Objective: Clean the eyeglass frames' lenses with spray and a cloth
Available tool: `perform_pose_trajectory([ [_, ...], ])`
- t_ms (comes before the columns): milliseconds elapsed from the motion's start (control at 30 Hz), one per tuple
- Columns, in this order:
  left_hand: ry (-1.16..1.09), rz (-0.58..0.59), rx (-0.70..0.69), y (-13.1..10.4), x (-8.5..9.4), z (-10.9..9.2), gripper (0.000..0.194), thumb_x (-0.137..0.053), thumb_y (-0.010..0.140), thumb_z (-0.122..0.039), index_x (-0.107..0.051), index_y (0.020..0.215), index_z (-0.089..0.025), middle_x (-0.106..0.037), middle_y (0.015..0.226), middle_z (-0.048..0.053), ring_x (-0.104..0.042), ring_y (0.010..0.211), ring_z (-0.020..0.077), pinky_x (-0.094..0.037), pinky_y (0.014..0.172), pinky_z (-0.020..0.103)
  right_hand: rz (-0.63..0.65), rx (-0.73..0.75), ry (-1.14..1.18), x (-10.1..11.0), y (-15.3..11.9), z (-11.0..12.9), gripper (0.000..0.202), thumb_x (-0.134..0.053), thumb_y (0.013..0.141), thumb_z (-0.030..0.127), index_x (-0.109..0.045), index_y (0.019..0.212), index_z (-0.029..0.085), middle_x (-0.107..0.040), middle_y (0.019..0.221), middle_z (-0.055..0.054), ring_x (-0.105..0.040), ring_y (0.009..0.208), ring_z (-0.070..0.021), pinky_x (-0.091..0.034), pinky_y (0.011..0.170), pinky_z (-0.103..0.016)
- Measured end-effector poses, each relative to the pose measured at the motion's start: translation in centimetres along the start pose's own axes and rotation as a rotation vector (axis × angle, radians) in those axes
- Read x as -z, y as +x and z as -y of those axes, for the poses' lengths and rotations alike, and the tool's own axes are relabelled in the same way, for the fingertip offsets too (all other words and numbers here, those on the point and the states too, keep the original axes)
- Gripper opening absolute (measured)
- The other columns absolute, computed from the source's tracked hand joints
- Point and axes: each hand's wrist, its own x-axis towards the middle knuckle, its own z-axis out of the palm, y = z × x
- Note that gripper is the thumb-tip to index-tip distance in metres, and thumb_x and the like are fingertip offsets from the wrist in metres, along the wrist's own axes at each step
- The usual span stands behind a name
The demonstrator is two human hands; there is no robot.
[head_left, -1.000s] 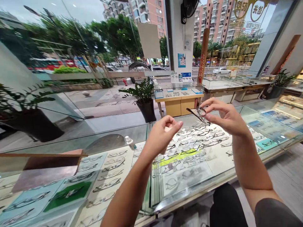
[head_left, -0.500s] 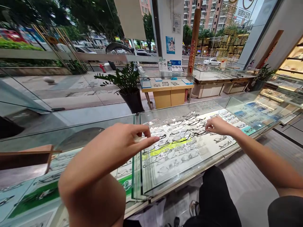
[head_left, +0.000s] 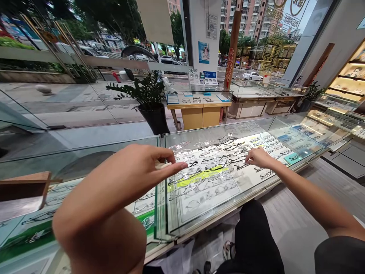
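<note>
My left hand (head_left: 155, 163) is over the near glass showcase (head_left: 171, 205), its fingers curled around a small white wad (head_left: 162, 164) like a cloth, mostly hidden in the palm. The thumb points right, above rows of eyeglasses (head_left: 215, 167). At the right of those rows, my right hand (head_left: 259, 157) has its fingers pinched together on dark-framed eyeglasses (head_left: 242, 166); the fingertips partly hide the frame. More clear and black frames lie in lines on the white lining, and a yellow-green strip (head_left: 189, 179) runs beneath some of them.
On the left, a brown tray-like box (head_left: 24, 184) sits on the adjoining showcase, where green lining shows. Further right, the case holds a teal card (head_left: 292, 158) and more frames. Beyond stand a potted plant (head_left: 154, 114), a wooden display table (head_left: 196, 102) and the shop window.
The view has shifted slightly, so most things sit a little further left. My right hand has moved slightly at the dark eyeglasses; my left hand keeps the white wad.
</note>
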Motion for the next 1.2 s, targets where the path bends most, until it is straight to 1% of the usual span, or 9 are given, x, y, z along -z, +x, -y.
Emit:
perform_pose_trajectory([
  [200,-0.079,-0.081,-0.076,0.1,-0.3,0.3,0.057,-0.057,0.082,-0.079,-0.068,0.064,-0.026,-0.053,0.047,0.001,-0.046,0.044,0.0165,-0.029,0.046,0.03,0.019,0.007,-0.007,-0.3,0.3,0.2,0.021,-0.064,0.098,0.026,-0.085,0.099,0.021,-0.077,0.102,-0.01,-0.066,0.094,-0.0226,-0.034,0.094,-0.037],
  [367,-0.119,-0.077,-0.12,0.1,-0.1,0.3,0.052,-0.06,0.083,-0.073,-0.067,0.061,-0.026,-0.053,0.046,0.001,-0.047,0.043,0.0166,-0.027,0.045,0.03,0.038,0.004,-0.01,-0.7,0.8,0.2,0.023,-0.063,0.096,0.024,-0.085,0.1,0.02,-0.077,0.102,-0.011,-0.065,0.094,-0.0218,-0.034,0.097,-0.039],
  [500,-0.097,-0.06,-0.077,0.2,-0.2,0.4,0.053,-0.059,0.082,-0.074,-0.068,0.062,-0.026,-0.054,0.046,0.001,-0.045,0.04,0.0163,-0.027,0.044,0.031,0.049,-0.02,-0.001,-0.6,0.9,0.3,0.022,-0.065,0.096,0.025,-0.085,0.101,0.021,-0.078,0.101,-0.009,-0.068,0.094,-0.022,-0.036,0.1,-0.039],
  [567,-0.089,-0.062,-0.056,0.2,-0.3,0.5,0.054,-0.058,0.081,-0.076,-0.068,0.062,-0.026,-0.057,0.048,0.002,-0.047,0.041,0.0169,-0.028,0.045,0.032,0.043,-0.047,0.011,-0.2,0.9,0.4,0.024,-0.064,0.096,0.028,-0.084,0.109,0.022,-0.079,0.1,-0.008,-0.069,0.093,-0.0215,-0.038,0.1,-0.037],
  [700,-0.077,-0.066,-0.05,0.1,-0.3,0.4,0.054,-0.058,0.081,-0.077,-0.068,0.063,-0.026,-0.06,0.05,0.003,-0.049,0.042,0.0175,-0.029,0.047,0.032,0.005,-0.143,0.022,0.7,1.6,1.0,0.035,-0.057,0.097,0.022,-0.08,0.123,0.021,-0.082,0.102,-0.008,-0.073,0.094,-0.0208,-0.046,0.087,-0.029],
  [800,-0.076,-0.047,-0.036,0.0,-0.1,0.2,0.051,-0.06,0.08,-0.074,-0.068,0.063,-0.026,-0.059,0.049,0.003,-0.05,0.041,0.0179,-0.029,0.045,0.031,0.019,-0.215,0.007,1.1,2.7,1.7,0.033,-0.057,0.092,0.015,-0.084,0.111,0.02,-0.082,0.095,-0.008,-0.075,0.092,-0.0211,-0.047,0.075,-0.026],
  [900,-0.11,-0.065,-0.058,-0.2,0.1,0.2,0.049,-0.063,0.08,-0.072,-0.068,0.062,-0.027,-0.056,0.045,0.001,-0.048,0.04,0.0177,-0.029,0.044,0.031,0.064,-0.252,-0.016,1.3,3.8,2.6,0.028,-0.063,0.086,0.011,-0.086,0.098,0.02,-0.082,0.091,-0.009,-0.076,0.088,-0.022,-0.047,0.07,-0.026],
  [1067,-0.129,-0.101,-0.075,-0.5,-0.1,0.3,0.05,-0.062,0.08,-0.073,-0.067,0.061,-0.027,-0.053,0.042,0.001,-0.044,0.037,0.0166,-0.027,0.043,0.031,0.081,-0.258,-0.086,1.4,4.9,3.6,0.026,-0.068,0.083,0.008,-0.085,0.099,0.019,-0.082,0.102,-0.015,-0.077,0.097,-0.0281,-0.051,0.085,-0.032],
  [1200,-0.139,-0.137,-0.078,-0.5,-0.5,0.6,0.049,-0.063,0.081,-0.072,-0.069,0.063,-0.027,-0.051,0.043,0.0,-0.041,0.038,0.0159,-0.025,0.043,0.031,0.074,-0.246,-0.123,1.2,5.2,3.9,0.024,-0.068,0.084,0.01,-0.085,0.097,0.02,-0.081,0.11,-0.016,-0.075,0.107,-0.0306,-0.048,0.102,-0.038],
])
